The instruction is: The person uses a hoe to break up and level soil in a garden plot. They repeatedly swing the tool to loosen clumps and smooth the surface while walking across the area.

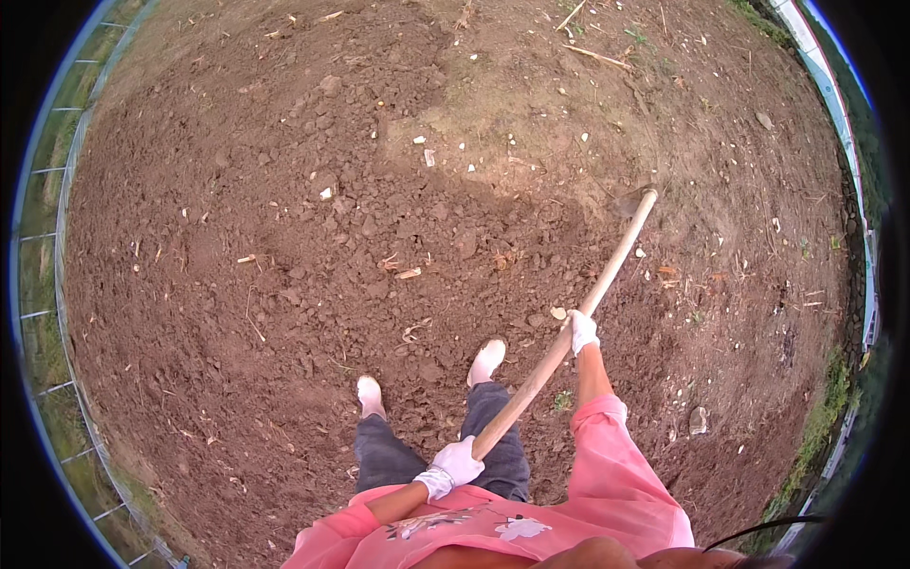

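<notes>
A long wooden-handled hoe [616,256] runs diagonally from low centre to upper right, its metal head [627,203] down at the pale, crusted soil. My left hand [453,467], in a white glove, is closed round the lower end of the handle by my waist. Farther up the handle, my right hand [580,332], also white-gloved, grips it. Below the handle are my two pale boots [487,360] on broken brown soil [284,284].
Loose clods with pale chips and straw lie to the left and ahead; paler packed ground [512,114] is at upper right. A wire fence [55,237] curves along the left edge, a pale barrier [834,104] and weeds [810,446] along the right.
</notes>
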A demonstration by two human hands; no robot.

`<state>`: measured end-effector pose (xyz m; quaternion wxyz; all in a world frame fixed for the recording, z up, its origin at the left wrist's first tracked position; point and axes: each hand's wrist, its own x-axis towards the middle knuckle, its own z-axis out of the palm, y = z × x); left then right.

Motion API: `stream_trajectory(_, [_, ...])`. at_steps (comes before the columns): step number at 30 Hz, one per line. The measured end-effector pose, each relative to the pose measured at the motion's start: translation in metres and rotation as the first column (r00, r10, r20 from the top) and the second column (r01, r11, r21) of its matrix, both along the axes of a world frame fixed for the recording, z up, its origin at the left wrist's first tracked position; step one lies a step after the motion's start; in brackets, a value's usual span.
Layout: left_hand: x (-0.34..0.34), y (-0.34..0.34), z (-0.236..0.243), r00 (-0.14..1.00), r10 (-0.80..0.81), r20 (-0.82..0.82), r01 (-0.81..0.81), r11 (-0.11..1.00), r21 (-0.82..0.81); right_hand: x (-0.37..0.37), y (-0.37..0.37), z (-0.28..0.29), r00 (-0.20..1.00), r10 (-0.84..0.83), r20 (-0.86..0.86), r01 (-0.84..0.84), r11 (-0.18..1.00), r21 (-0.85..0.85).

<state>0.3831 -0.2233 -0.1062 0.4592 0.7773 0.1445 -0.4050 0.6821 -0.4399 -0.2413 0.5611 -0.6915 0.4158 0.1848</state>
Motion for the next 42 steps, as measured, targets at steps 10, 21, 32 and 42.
stream_trajectory(10, [-0.105, 0.053, -0.005, 0.997, -0.074, 0.002, 0.074, 0.994, -0.076, -0.118, 0.025, 0.035, 0.97, -0.239, 0.047, 0.234, 0.969, 0.082])
stream_trajectory(21, [0.076, -0.002, 0.02, 0.891, 0.082, 0.446, -0.046, 0.995, -0.092, 0.068, 0.014, 0.266, 0.786, -0.071, 0.614, 0.059, 0.997, 0.039])
stream_trajectory(32, [0.022, 0.015, 0.012, 0.986, 0.148, 0.074, -0.152, 0.987, 0.047, 0.06, 0.07, 0.044, 0.973, 0.095, 0.21, -0.127, 0.981, 0.145])
stream_trajectory(42, [-0.16, 0.043, -0.007, 0.971, 0.113, -0.209, -0.114, 0.993, 0.004, -0.134, 0.104, 0.009, 0.999, 0.048, -0.014, -0.046, 0.991, 0.122])
